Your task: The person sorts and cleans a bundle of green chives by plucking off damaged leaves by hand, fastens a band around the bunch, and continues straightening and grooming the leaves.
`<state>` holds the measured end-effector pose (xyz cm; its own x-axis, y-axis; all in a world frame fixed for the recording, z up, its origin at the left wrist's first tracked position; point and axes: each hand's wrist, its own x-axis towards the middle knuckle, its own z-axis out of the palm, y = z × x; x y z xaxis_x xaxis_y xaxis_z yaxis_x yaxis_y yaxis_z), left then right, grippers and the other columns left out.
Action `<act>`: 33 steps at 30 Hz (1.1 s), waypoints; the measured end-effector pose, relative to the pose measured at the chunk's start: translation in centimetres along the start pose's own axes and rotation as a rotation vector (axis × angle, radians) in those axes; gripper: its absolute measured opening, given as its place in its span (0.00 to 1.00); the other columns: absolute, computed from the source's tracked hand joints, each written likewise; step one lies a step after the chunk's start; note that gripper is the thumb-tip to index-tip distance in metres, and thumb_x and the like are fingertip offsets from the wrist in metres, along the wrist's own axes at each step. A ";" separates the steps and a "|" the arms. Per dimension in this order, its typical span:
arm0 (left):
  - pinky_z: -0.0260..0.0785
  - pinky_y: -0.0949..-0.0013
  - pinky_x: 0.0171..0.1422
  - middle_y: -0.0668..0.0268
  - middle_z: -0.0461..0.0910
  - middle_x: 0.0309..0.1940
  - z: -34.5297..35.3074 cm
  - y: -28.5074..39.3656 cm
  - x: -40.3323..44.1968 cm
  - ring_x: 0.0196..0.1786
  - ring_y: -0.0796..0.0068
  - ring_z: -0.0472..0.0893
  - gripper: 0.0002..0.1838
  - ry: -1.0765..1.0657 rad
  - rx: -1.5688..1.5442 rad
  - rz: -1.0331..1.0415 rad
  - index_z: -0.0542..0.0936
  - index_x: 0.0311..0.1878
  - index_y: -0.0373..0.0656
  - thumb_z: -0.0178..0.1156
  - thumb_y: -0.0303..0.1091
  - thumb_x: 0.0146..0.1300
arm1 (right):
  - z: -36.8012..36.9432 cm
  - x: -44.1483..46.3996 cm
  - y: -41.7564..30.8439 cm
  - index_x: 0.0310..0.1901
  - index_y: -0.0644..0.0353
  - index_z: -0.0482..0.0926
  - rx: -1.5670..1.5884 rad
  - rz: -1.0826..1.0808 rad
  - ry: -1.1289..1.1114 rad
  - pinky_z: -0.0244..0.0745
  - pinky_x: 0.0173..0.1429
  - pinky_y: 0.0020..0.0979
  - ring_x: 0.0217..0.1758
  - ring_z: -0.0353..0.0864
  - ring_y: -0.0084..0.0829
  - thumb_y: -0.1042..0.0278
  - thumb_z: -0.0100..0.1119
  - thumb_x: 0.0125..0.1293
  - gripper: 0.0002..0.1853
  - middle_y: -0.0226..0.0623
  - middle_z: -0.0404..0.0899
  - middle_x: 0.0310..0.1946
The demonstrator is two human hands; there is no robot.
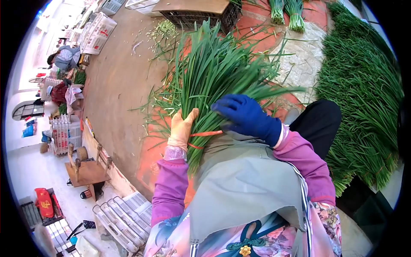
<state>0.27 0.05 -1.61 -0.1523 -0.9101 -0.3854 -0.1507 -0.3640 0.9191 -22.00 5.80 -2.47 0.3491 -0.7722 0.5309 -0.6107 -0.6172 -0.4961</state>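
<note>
A large bunch of long green leafy stalks lies across my lap, its leaf ends fanned out away from me. An orange-red band goes round its lower part. My left hand, in a pale orange glove, grips the bunch at its left side just above the band. On the right side of the leaves is my right hand, in a dark blue glove; its fingers are smeared by motion. Whether it holds any leaves cannot be made out.
A big heap of green stalks lies at the right. Tied bundles and a dark crate are at the top. Loose trimmings litter the floor. White crates, a wooden stool and people are at the left.
</note>
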 end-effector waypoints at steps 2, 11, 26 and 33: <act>0.69 0.76 0.43 0.68 0.79 0.36 0.3 -0.2 -0.1 0.36 0.82 0.75 0.12 0.002 -0.031 0.010 0.76 0.44 0.35 0.61 0.29 0.58 | -1.0 1.3 0.1 0.54 0.50 0.69 0.017 0.032 0.026 0.65 0.56 0.42 0.55 0.70 0.35 0.56 0.65 0.45 0.32 0.33 0.71 0.49; 0.67 0.77 0.43 0.69 0.79 0.34 1.2 -0.4 -0.8 0.35 0.82 0.74 0.11 0.075 0.023 0.103 0.76 0.44 0.34 0.60 0.28 0.58 | 1.5 1.1 -0.7 0.55 0.58 0.68 -0.311 -0.069 -0.198 0.54 0.64 0.53 0.52 0.69 0.36 0.54 0.61 0.47 0.32 0.37 0.69 0.45; 0.69 0.75 0.46 0.67 0.80 0.37 1.9 0.6 -1.1 0.37 0.79 0.76 0.17 0.044 0.060 0.109 0.75 0.46 0.34 0.65 0.28 0.53 | 1.5 -0.8 0.2 0.60 0.57 0.63 0.237 0.245 0.077 0.72 0.50 0.34 0.40 0.76 0.38 0.67 0.60 0.54 0.31 0.40 0.75 0.40; 0.69 0.74 0.48 0.64 0.80 0.39 2.2 0.1 -1.0 0.39 0.78 0.77 0.22 0.060 0.161 0.131 0.74 0.48 0.34 0.67 0.31 0.50 | 0.0 -0.1 4.0 0.56 0.53 0.66 0.022 0.496 0.235 0.72 0.29 0.35 0.23 0.77 0.38 0.65 0.59 0.55 0.25 0.37 0.77 0.23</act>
<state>-1.80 1.34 -1.32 -0.1235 -0.9595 -0.2534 -0.2882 -0.2096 0.9343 -24.46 3.39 -4.45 -0.1469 -0.9184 0.3673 -0.6454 -0.1924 -0.7392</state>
